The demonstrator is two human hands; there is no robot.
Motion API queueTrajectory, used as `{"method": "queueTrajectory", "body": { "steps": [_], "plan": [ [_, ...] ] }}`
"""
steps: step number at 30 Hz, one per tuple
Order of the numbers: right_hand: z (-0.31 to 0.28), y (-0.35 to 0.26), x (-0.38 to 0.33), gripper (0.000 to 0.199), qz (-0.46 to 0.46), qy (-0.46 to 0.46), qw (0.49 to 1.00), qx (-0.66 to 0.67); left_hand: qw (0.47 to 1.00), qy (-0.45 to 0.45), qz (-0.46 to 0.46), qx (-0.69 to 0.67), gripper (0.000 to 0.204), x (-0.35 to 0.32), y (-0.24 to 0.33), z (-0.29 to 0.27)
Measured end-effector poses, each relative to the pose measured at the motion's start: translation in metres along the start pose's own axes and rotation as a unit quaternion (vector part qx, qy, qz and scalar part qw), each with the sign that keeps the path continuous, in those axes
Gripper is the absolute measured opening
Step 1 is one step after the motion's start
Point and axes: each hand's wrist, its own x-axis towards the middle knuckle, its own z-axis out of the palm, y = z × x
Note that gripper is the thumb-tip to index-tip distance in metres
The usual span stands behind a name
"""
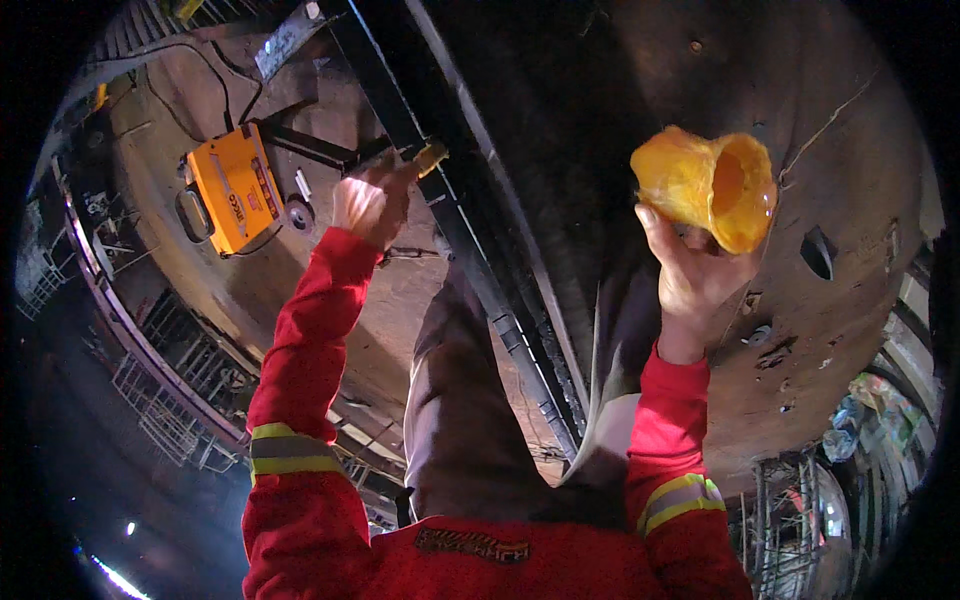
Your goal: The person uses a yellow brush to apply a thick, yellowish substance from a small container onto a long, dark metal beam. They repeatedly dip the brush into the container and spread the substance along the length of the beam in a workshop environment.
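Note:
In my right hand is a glossy orange-yellow cup-shaped container, gripped from below. It is tipped on its side with its round mouth to the right, and its inside looks smeared. My left hand is closed at the long black metal bar. From its fingers a small yellowish-brown piece sticks out, pressed against or just over the bar; its kind is unclear. The bar slants from the upper left down between my legs.
An orange box-shaped machine with cables lies at the left on the rusty curved surface. Beside it are a grinding disc and a white stick. Steel bars and scaffolding lie below at left; plastic bags sit at lower right.

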Motion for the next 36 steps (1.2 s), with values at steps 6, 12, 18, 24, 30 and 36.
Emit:
{"method": "queueTrajectory", "body": {
  "steps": [6,12,18,24,30,36],
  "plan": [
    [0.012,-0.007,-0.041,0.056,-0.005,-0.009,0.989,-0.146,0.972,-0.013,-0.126,-0.198,0.026,-0.057,0.001,-0.017],
    [0.064,-0.014,-0.063,0.060,0.015,-0.033,0.997,-0.074,0.917,0.044,-0.250,-0.308,0.026,-0.079,-0.033,0.046],
    [0.105,-0.019,-0.068,0.069,0.013,-0.014,0.996,-0.084,0.874,0.069,-0.203,-0.437,0.022,-0.072,-0.076,0.063],
    [0.108,-0.010,-0.061,0.082,-0.016,-0.066,0.991,-0.113,0.889,0.073,-0.136,-0.432,0.022,-0.057,-0.098,0.081],
    [0.125,-0.014,-0.063,0.057,-0.058,-0.064,0.989,-0.119,0.898,0.063,-0.144,-0.411,0.025,-0.040,-0.094,0.084],
    [0.130,-0.008,-0.066,0.062,-0.050,-0.090,0.987,-0.123,0.935,0.056,-0.197,-0.291,0.027,-0.039,-0.088,0.079]
  ]
}}
